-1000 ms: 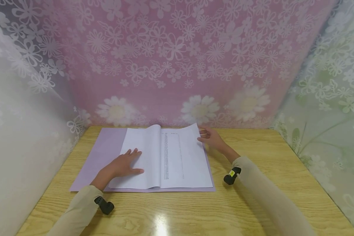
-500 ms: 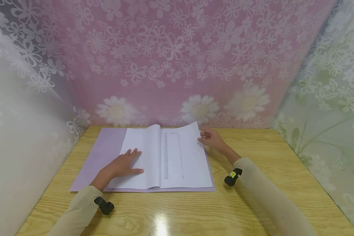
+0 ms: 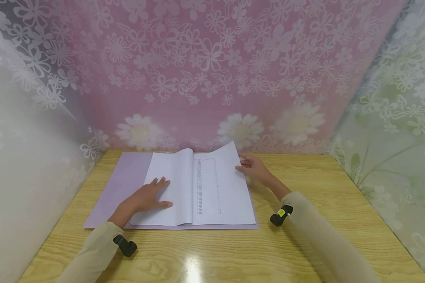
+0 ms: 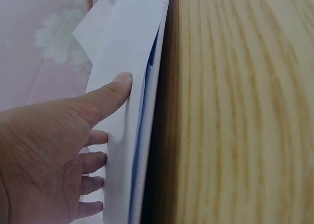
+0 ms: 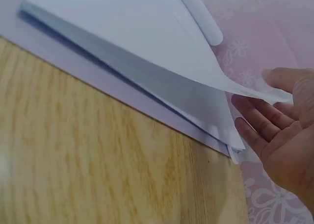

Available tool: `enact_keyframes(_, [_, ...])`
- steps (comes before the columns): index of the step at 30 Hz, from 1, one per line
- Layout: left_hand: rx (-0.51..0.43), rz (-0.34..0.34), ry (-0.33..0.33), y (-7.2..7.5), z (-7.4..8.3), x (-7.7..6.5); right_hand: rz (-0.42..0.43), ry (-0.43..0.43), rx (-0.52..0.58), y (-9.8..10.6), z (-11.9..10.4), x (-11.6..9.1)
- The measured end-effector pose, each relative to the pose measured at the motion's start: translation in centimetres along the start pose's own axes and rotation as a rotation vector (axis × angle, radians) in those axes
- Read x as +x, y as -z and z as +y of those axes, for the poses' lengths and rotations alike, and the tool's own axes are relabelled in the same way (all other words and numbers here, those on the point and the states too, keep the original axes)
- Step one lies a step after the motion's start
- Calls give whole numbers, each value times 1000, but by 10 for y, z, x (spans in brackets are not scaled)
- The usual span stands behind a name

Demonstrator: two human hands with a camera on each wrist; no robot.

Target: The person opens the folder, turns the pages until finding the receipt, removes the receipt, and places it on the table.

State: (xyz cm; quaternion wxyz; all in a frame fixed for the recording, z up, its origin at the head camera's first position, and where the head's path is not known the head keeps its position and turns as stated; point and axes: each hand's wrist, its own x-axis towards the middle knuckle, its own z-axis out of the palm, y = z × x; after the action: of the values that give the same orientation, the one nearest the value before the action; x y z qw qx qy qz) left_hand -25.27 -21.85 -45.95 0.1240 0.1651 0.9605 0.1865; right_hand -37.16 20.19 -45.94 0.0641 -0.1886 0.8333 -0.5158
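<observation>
A lilac folder (image 3: pixel 129 169) lies spread on the table with white sheets inside. My left hand (image 3: pixel 146 198) rests on the left-hand sheets with fingers spread; in the left wrist view its thumb (image 4: pixel 120 82) lies along the paper. At the far right corner, my right hand (image 3: pixel 255 169) holds a printed page (image 3: pixel 230 188) between thumb and fingers. That page's corner is lifted and bent upward. In the right wrist view, a gap shows between the raised page (image 5: pixel 147 47) and the sheets below, and the fingers (image 5: pixel 265 121) are under the paper.
The folder lies on a wood-grain table (image 3: pixel 304 236), near its back edge. Behind it hangs a pink flowered cloth (image 3: pixel 205 98), with pale flowered cloth (image 3: pixel 400 157) on the right side. A black wrist camera (image 3: pixel 281 215) sits on the right sleeve.
The right page's far corner has risen a little higher and bent slightly leftward, with my right hand shifting slightly. My left hand stays in place.
</observation>
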Motion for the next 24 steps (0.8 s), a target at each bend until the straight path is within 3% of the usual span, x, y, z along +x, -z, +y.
enact_keyframes(3, [-7,0,-8,1,1,-2,-16,-1,0,-1,-3,-3])
enact_keyframes(16, [-4,0,-1,0,3,-3,-163,-32,216,3,-11,-21])
enact_keyframes(24, [-7,3,-15,2,5,-3,-239,44,227,-2,-9,-26])
